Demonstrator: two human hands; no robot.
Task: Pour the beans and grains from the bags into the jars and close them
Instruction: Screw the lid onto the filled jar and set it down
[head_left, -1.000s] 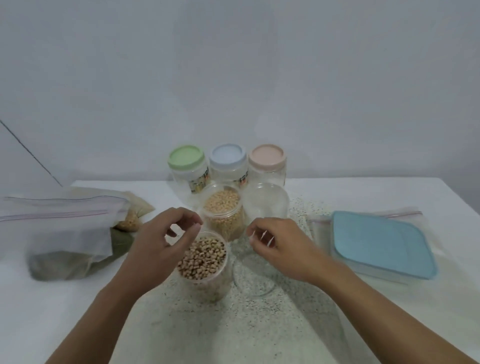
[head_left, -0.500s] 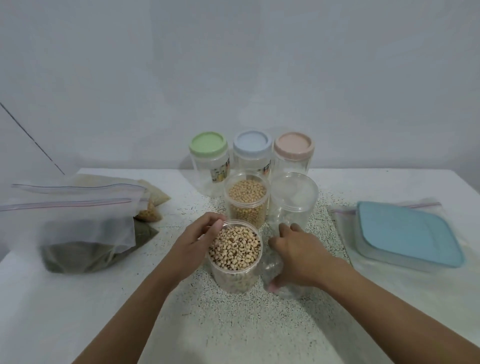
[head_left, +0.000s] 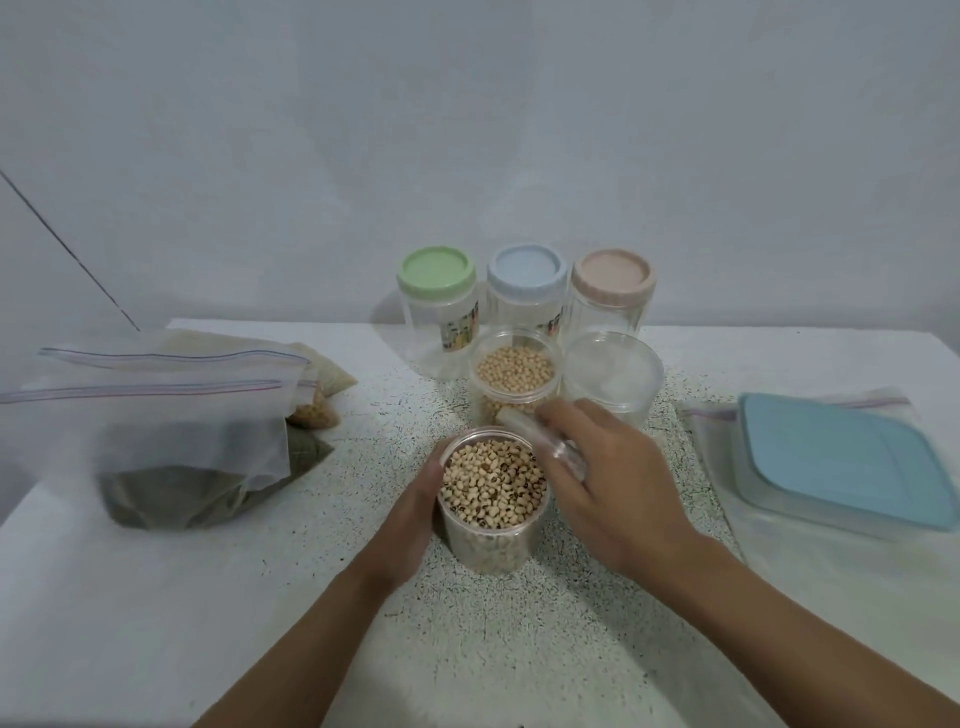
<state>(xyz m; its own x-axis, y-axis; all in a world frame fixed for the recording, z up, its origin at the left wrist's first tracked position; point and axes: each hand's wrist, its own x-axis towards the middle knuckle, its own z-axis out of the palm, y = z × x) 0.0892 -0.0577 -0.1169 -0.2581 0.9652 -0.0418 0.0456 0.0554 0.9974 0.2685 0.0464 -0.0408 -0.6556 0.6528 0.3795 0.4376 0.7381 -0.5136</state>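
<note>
At frame ctr, front jar (head_left: 493, 499): stood upright on the table (head_left: 156, 613), no lid on, filled nearly to the rim w/ pale black-eyed beans.
L hand (head_left: 413, 512): wrapped round the front jar's left side, thumb up by the rim; the jar is gripped.
R hand (head_left: 610, 486): held just right of the front jar's rim; a clear lid (head_left: 543, 441) is pinched betw. thumb and fingers.
Clear lid: tilted and motion-blurred, over the jar's upper-right rim; whether the rim is touched can't be told.
Soy jar (head_left: 514, 374): just behind the front jar, open, yellow beans inside.
Capped clear jar (head_left: 613, 371): right of the soy jar, see-through lid on; contents can't be made out.
Back row: green-lid jar (head_left: 436, 273), blue-lid jar (head_left: 526, 270), pink-lid jar (head_left: 613, 275), all closed, lined up by the wall.
Front bag (head_left: 171, 467): zip-top, at frame left, dark green grain seen in the bottom.
Rear bags (head_left: 322, 379): tucked behind it, tan grains inside.
Blue-lidded box (head_left: 841, 462): at frame right, laid on a flat zip bag (head_left: 711, 431).
Table top: white at the edges, speckled patch (head_left: 467, 649) under the jars.
</note>
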